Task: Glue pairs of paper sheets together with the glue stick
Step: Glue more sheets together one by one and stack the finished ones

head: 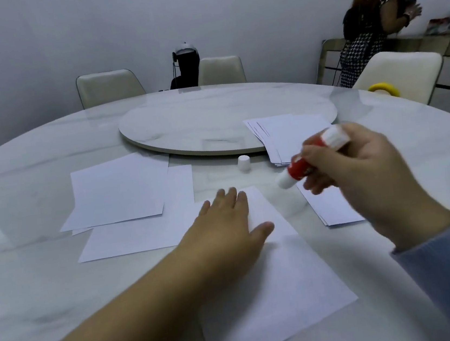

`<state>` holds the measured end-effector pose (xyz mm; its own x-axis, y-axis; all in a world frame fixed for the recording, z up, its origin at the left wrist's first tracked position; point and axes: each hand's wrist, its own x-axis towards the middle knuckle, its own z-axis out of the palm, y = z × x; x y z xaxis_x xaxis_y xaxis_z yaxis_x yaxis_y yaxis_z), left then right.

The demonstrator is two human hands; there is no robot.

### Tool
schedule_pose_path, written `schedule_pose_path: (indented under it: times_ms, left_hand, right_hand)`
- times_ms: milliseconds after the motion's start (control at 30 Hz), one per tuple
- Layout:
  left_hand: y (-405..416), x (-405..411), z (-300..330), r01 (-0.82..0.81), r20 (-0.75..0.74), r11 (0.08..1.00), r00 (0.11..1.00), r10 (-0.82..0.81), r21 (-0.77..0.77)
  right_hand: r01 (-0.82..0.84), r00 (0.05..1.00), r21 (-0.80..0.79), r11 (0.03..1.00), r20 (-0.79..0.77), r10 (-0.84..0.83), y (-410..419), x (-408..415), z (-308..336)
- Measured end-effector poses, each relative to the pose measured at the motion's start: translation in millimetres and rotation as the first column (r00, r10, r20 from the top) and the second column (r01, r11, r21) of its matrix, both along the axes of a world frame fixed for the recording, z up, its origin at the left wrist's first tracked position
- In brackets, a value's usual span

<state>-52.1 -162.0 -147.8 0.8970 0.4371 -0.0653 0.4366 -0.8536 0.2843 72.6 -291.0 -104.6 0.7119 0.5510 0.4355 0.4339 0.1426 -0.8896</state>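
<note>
1. The right hand (361, 179) grips the glue stick (311, 159), fingers curled round its red barrel; the stick is tilted, its white uncapped end pointing down and left, held in the air above the table (33, 279) and clear of any paper.
2. The left hand (225, 227) lies flat with straight, relaxed fingers, pressing on the near sheet (275, 291); it holds nothing.
3. The near sheet lies at the table's front edge, directly under and beside the left hand, on the bare marble top.
4. The white cap (244, 163) stands upright beyond the near sheet, just in front of the turntable (212, 121).
5. A fanned stack of sheets (284, 134) lies to the right of the cap, its far part resting on the turntable's rim.
6. Another thin stack (333, 208) lies to the right of the near sheet, partly hidden by the right hand.
7. To the left of the near sheet lie overlapping sheets (118, 189), one touching the near sheet's edge.
8. A yellow tape roll (384, 89) sits at the far right of the table, well apart from the near sheet.
9. Chairs (110, 86) stand beyond the table; another person (363, 34) stands at far right.
</note>
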Motion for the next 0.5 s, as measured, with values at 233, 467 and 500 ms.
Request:
schedule_pose_path:
  times_ms: [233,467,500]
  left_hand:
    - [3.8,3.2,-12.2,0.021,-0.064,0.996,0.998,-0.015,0.091]
    - [4.8,3.9,-9.2,0.031,-0.072,0.995,0.997,-0.024,0.097]
    - [4.9,4.1,-9.2,0.031,-0.072,0.995,0.997,-0.024,0.096]
  right_hand:
    - [-0.032,0.988,-0.324,0.946,0.134,0.079,54.1,11.9,-23.7]
    - [-0.005,0.958,-0.441,0.897,0.255,0.131,38.2,6.9,-18.1]
    - [0.002,0.951,-0.455,0.89,0.275,0.139,30.9,3.6,-15.6]
